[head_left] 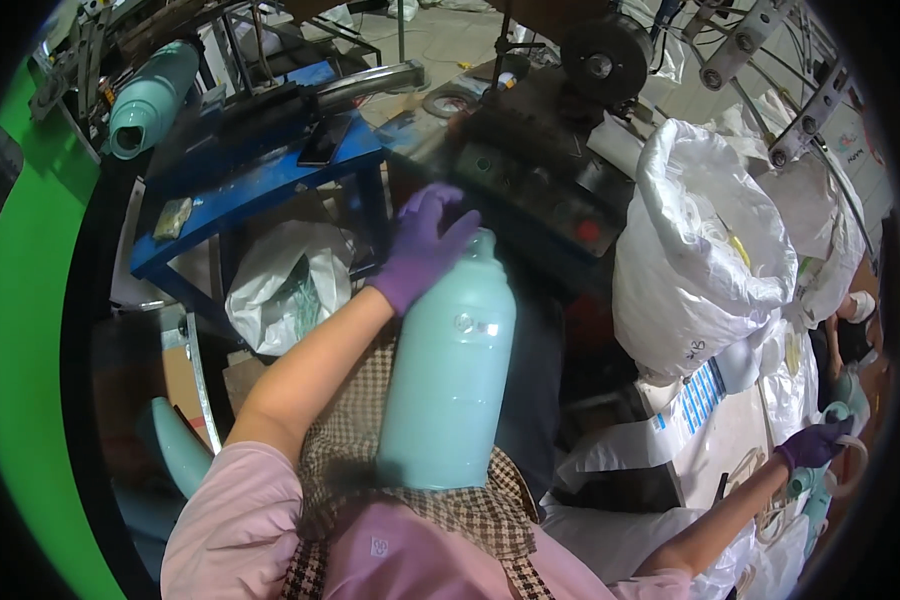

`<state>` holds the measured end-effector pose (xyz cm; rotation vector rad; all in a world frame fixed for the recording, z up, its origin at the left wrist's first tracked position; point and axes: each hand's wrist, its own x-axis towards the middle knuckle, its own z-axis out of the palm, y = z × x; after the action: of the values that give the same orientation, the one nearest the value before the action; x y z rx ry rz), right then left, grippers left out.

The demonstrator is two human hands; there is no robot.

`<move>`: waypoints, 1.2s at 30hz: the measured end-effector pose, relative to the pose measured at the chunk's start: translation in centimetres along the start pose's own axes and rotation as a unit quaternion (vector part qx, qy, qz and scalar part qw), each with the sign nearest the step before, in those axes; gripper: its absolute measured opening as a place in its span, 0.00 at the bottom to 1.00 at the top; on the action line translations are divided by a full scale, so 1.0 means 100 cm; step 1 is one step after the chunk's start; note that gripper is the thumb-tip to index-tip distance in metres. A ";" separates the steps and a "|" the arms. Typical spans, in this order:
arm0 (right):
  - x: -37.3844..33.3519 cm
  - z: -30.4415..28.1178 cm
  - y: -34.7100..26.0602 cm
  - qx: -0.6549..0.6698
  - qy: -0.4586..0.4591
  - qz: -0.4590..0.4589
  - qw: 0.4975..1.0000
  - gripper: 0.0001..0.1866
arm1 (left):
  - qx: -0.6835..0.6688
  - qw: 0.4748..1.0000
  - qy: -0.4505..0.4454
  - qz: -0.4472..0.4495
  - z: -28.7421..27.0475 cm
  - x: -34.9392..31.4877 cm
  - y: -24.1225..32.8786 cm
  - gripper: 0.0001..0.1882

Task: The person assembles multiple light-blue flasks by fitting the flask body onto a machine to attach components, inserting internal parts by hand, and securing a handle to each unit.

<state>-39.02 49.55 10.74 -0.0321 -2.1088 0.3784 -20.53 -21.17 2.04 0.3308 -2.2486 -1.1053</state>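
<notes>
Upon the brown-checked cloth apron (350, 420), the glossy mint-green bottle-shaped shell (450, 380), likely light, stiff, slippery plastic, is best held near its neck (481, 247), where the purple-gloved left hand (420, 245) parts its fingers; the purple-gloved right hand's (815, 443) I cannot tell.

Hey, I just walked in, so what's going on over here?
A person in purple gloves has a teal bottle resting against their checked apron, its neck pointing away from them. Their left hand is at the bottle's neck and shoulder. Their right hand is stretched far out to the right, by a pale loop; whether it grips that is unclear. An open white sack stands on the right, and a blue table is ahead to the left.
</notes>
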 end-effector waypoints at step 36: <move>-0.178 0.078 -0.518 0.645 -0.604 0.423 0.202 0.12 | -0.122 0.992 -0.006 0.032 -0.062 -0.044 0.008 0.13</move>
<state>-29.37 -4.75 6.70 0.1648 -1.6937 3.7827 -13.21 -22.57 3.79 0.1513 -2.0895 -1.3324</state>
